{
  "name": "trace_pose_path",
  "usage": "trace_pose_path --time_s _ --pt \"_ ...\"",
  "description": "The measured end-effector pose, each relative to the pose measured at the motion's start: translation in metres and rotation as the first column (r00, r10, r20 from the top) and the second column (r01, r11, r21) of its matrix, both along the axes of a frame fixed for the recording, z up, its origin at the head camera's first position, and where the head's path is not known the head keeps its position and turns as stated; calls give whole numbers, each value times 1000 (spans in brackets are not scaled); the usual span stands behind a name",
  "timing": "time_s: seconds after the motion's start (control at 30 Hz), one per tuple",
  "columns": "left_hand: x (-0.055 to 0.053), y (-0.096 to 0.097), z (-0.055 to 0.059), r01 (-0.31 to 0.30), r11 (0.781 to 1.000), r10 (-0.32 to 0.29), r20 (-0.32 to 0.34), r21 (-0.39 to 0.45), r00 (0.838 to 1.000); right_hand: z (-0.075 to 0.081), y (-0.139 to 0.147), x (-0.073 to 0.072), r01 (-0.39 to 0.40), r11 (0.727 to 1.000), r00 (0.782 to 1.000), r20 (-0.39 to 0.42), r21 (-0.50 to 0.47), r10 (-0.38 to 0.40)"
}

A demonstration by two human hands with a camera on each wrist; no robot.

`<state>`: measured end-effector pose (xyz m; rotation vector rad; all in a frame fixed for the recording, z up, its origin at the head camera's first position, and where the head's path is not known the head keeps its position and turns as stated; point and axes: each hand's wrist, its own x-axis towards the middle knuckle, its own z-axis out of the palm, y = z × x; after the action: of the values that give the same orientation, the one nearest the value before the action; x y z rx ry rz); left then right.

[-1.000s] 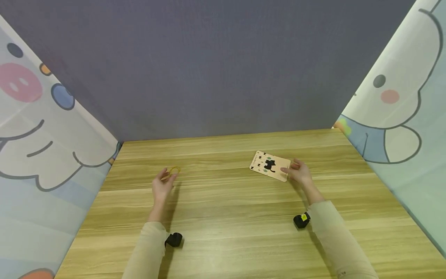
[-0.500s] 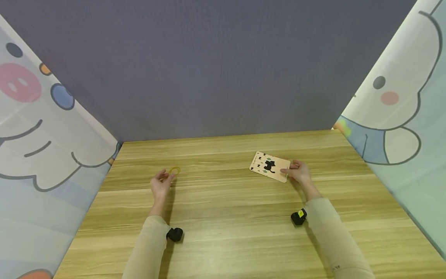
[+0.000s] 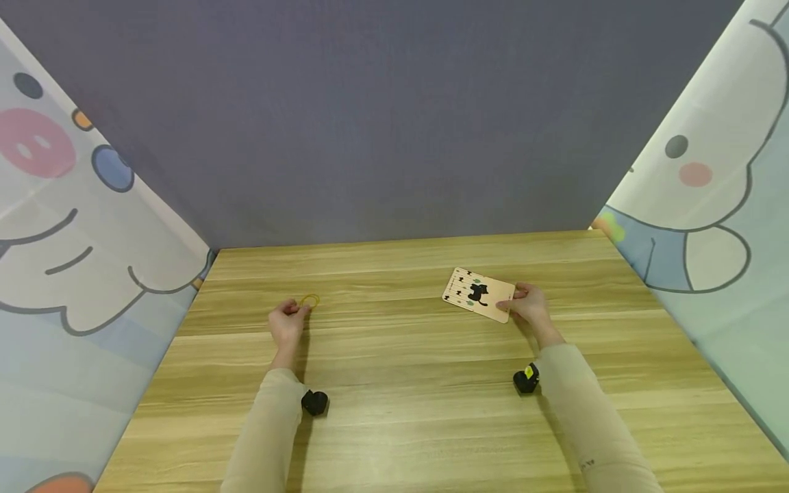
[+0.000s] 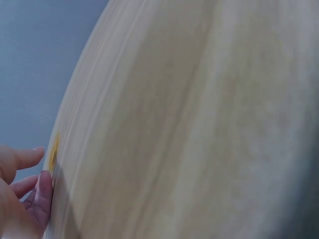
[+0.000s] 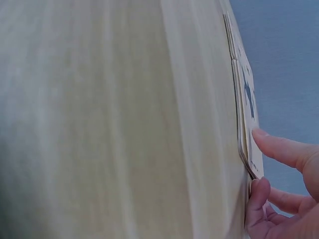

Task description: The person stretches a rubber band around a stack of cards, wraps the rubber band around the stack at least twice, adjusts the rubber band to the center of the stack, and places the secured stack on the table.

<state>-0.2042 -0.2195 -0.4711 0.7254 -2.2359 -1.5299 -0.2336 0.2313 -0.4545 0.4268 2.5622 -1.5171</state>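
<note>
Board (image 3: pixel 474 294) on the desk (image 3: pixel 394 370), far half, black cat printed on its pale face. Taking it as the landmark for everything else.

Right hand (image 3: pixel 531 308) at the board's right end. Thumb lies on the face, other fingers tucked at the edge below: a narrow hold with the board between. From the right wrist the edge looks layered, more than one sheet thick. Whether that end is lifted off the desk, cannot tell.

Band (image 4: pixel 54 152), thin, yellow, looped, well to the left of the board and about as far back on the desk. Left hand (image 3: pixel 287 330) right by it, on the band's near side. Left wrist view gives a small gap between thumb and nearest finger; that lower fingertip seems to meet the band's end. No pinch visible; actual contact hard to be sure of, the band being so slight.

My reading: the step in hand is taking hold of both things, the board secured, the band only reached. Board and band lie well apart.

Next move, as I judge it, calls for the left thumb to close on the loop, catching one strand without skidding it along the desk. Right hand need only keep the board steady. Likeliest slip: fingertips pressing on bare wood, with the band sliding out from under.
</note>
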Motion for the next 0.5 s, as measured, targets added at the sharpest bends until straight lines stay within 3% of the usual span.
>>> trace_pose_path --time_s 0.23,0.5 --pt "-2 5 -3 -48 988 55 40 -145 998 -2 1 -3 -6 997 1000 2 79 6" --pt "-3 9 -5 -88 984 101 75 -158 992 1 2 -4 -32 995 999 5 92 31"
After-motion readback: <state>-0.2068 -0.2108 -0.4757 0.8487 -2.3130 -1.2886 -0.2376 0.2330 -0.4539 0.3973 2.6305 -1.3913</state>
